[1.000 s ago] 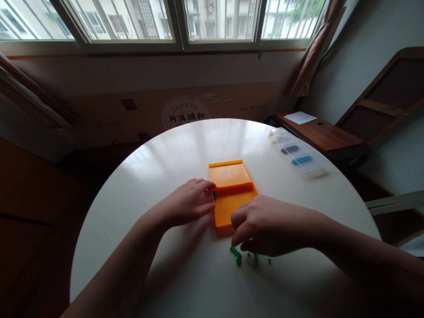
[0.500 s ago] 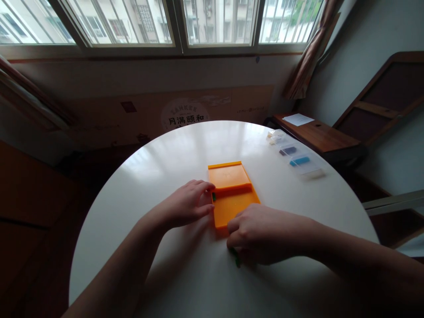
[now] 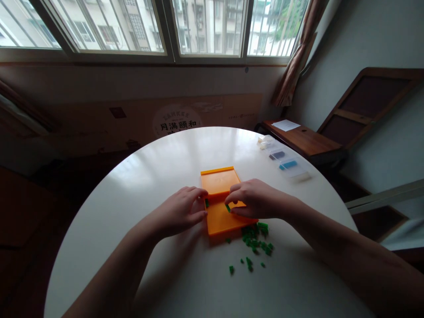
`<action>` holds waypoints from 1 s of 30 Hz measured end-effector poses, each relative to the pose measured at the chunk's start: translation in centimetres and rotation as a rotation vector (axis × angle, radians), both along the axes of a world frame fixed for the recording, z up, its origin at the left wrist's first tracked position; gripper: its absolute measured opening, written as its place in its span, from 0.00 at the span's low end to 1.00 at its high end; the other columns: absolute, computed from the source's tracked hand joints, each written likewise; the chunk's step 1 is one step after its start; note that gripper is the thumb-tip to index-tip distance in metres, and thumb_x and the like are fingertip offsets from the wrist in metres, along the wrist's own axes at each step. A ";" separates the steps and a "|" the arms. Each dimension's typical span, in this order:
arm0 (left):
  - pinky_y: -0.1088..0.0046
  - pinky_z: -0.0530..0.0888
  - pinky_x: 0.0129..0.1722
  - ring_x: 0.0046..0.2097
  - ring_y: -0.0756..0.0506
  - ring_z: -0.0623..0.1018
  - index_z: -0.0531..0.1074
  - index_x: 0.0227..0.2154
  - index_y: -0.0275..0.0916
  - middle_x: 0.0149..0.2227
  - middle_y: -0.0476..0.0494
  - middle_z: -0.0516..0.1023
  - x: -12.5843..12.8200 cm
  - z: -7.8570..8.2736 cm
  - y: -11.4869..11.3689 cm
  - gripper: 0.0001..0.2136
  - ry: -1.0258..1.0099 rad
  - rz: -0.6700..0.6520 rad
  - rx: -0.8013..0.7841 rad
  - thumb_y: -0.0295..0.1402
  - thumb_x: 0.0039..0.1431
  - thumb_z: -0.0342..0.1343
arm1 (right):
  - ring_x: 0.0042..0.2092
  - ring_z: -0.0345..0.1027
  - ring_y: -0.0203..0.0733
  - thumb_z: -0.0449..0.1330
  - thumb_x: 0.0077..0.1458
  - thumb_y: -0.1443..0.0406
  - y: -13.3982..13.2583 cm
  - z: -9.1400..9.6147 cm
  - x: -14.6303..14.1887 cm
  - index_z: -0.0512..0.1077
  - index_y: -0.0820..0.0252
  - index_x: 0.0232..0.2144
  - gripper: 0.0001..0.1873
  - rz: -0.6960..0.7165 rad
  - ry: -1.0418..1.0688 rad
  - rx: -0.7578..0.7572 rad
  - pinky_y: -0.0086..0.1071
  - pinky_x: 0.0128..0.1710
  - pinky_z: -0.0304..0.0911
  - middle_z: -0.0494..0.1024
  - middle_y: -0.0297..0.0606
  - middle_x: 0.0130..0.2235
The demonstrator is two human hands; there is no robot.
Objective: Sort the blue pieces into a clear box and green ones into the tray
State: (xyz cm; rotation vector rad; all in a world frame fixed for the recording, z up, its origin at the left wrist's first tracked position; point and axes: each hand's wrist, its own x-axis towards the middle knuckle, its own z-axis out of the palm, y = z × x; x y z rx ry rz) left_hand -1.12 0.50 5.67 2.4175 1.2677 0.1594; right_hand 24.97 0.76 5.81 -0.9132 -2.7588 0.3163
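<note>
An orange tray [image 3: 220, 181] lies in the middle of a round white table [image 3: 165, 168]. My left hand [image 3: 180, 212] rests against the tray's left edge with curled fingers, and a small green piece [image 3: 206, 203] shows at its fingertips. Over the tray's near half my right hand [image 3: 255, 199] pinches another small green piece [image 3: 228, 207] between thumb and fingers. Several small green pieces [image 3: 255, 240] lie scattered on the table just in front of the tray, to its right.
A clear strip of compartments [image 3: 285, 161] with blue, dark and pale pieces sits at the table's far right. Beyond it stand a wooden side table [image 3: 308, 141] with a paper and a leaning wooden frame [image 3: 371, 106]. Windows run along the back wall.
My right hand has lifted from the green pieces on the table and moved up over the tray with one piece. The scattered pieces are now uncovered. The left hand stays put.
</note>
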 end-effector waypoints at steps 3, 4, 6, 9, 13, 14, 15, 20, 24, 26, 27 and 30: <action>0.59 0.70 0.54 0.53 0.37 0.72 0.69 0.52 0.41 0.51 0.38 0.74 0.0 -0.1 0.1 0.21 -0.010 -0.004 0.015 0.40 0.55 0.54 | 0.33 0.70 0.36 0.60 0.56 0.63 0.2 -0.8 -0.7 0.79 0.53 0.39 0.10 -0.018 -0.021 0.017 0.30 0.29 0.54 0.79 0.34 0.38; 0.58 0.70 0.54 0.53 0.37 0.72 0.69 0.52 0.41 0.51 0.38 0.75 0.0 -0.1 0.1 0.21 -0.013 -0.005 0.013 0.40 0.55 0.55 | 0.33 0.70 0.36 0.60 0.56 0.63 0.1 -0.9 -1.0 0.79 0.53 0.39 0.10 -0.029 -0.026 0.029 0.30 0.29 0.53 0.79 0.34 0.37; 0.58 0.70 0.54 0.53 0.37 0.72 0.70 0.52 0.41 0.51 0.38 0.75 0.0 -0.1 0.0 0.21 -0.017 -0.002 0.002 0.40 0.55 0.55 | 0.32 0.69 0.37 0.60 0.56 0.62 -0.1 -1.0 -1.4 0.78 0.53 0.41 0.11 -0.060 -0.021 0.065 0.30 0.28 0.52 0.79 0.34 0.37; 0.57 0.70 0.53 0.53 0.37 0.72 0.70 0.52 0.41 0.50 0.37 0.75 0.1 0.0 0.0 0.21 -0.025 0.004 -0.008 0.40 0.55 0.55 | 0.33 0.69 0.37 0.61 0.56 0.62 -0.4 -1.2 -1.5 0.78 0.52 0.43 0.12 -0.088 0.012 0.102 0.30 0.29 0.53 0.80 0.34 0.38; 0.58 0.70 0.54 0.54 0.37 0.72 0.70 0.52 0.41 0.52 0.37 0.74 0.1 0.1 -0.1 0.21 -0.017 0.013 -0.010 0.40 0.55 0.56 | 0.33 0.70 0.35 0.60 0.57 0.64 -0.3 -1.8 -1.1 0.79 0.51 0.36 0.07 -0.026 0.054 0.064 0.29 0.30 0.54 0.80 0.31 0.38; 0.57 0.70 0.54 0.54 0.37 0.72 0.70 0.52 0.41 0.52 0.37 0.74 0.1 0.1 -0.1 0.21 -0.015 0.016 -0.011 0.40 0.55 0.56 | 0.33 0.70 0.34 0.59 0.58 0.65 -0.3 -1.9 -1.1 0.79 0.51 0.35 0.08 -0.018 0.059 0.058 0.29 0.30 0.54 0.80 0.30 0.37; 0.57 0.70 0.53 0.54 0.37 0.72 0.70 0.52 0.41 0.52 0.37 0.74 0.2 0.2 -0.1 0.21 -0.015 0.017 -0.011 0.40 0.55 0.56 | 0.33 0.69 0.34 0.58 0.58 0.65 -0.2 -2.1 -1.1 0.79 0.51 0.35 0.08 -0.018 0.061 0.058 0.29 0.30 0.54 0.80 0.30 0.37; 0.58 0.71 0.52 0.53 0.37 0.73 0.70 0.51 0.41 0.51 0.38 0.75 0.3 0.3 -0.3 0.21 -0.010 0.012 0.000 0.39 0.55 0.56 | 0.32 0.66 0.33 0.57 0.61 0.63 0.0 -2.8 -2.0 0.79 0.47 0.38 0.10 -0.050 0.063 0.085 0.29 0.28 0.50 0.78 0.30 0.36; 0.58 0.71 0.52 0.53 0.37 0.73 0.70 0.51 0.41 0.51 0.38 0.75 0.3 0.4 -0.4 0.20 -0.003 0.017 0.004 0.39 0.55 0.56 | 0.32 0.65 0.34 0.56 0.62 0.63 0.1 -3.1 -2.5 0.78 0.47 0.42 0.12 -0.074 0.086 0.089 0.29 0.28 0.49 0.76 0.32 0.35; 0.58 0.71 0.52 0.53 0.36 0.73 0.71 0.51 0.41 0.51 0.38 0.75 0.3 0.4 -0.5 0.20 -0.007 0.017 0.005 0.39 0.55 0.56 | 0.32 0.64 0.34 0.55 0.62 0.63 0.1 -3.2 -2.5 0.78 0.48 0.43 0.12 -0.089 0.095 0.079 0.29 0.28 0.49 0.76 0.33 0.36; 0.58 0.71 0.52 0.53 0.36 0.73 0.71 0.51 0.41 0.51 0.38 0.75 0.3 0.4 -0.4 0.20 -0.011 0.016 0.008 0.39 0.55 0.57 | 0.32 0.64 0.34 0.55 0.62 0.63 0.1 -3.2 -2.5 0.78 0.49 0.42 0.12 -0.095 0.095 0.073 0.29 0.28 0.49 0.76 0.33 0.36; 0.58 0.71 0.52 0.53 0.37 0.73 0.71 0.51 0.41 0.51 0.38 0.75 0.3 0.2 -0.4 0.20 -0.021 0.010 0.015 0.39 0.55 0.57 | 0.31 0.64 0.34 0.56 0.62 0.63 0.0 -3.1 -2.6 0.79 0.51 0.39 0.11 -0.101 0.089 0.055 0.29 0.28 0.49 0.75 0.33 0.35</action>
